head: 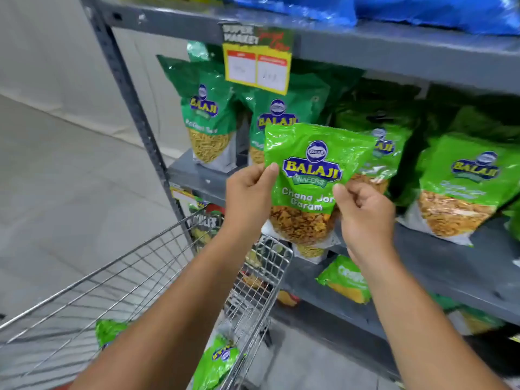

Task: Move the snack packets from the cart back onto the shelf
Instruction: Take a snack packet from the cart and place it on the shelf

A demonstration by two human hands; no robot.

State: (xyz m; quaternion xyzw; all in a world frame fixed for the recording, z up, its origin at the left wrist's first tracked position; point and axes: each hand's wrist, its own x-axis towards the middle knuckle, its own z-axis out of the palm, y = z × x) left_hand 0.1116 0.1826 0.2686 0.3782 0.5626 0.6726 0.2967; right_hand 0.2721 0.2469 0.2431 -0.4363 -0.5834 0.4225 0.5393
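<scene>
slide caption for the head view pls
Both hands, left and right, lift a Chana Jor Garam packet toward the shelf.

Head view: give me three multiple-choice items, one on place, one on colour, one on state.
1. Where is the Chana Jor Garam packet?
A. In the cart
B. Held up before the middle shelf
C. On the floor

2. What colour are the bags on the top shelf?
A. Blue
B. Red
C. White

3. How is the packet held?
A. Left hand only
B. Right hand only
C. Both hands

Key: B, it is up in front of the middle shelf; A, blue bags lie there; C, left hand and right hand pinch its sides.
</scene>
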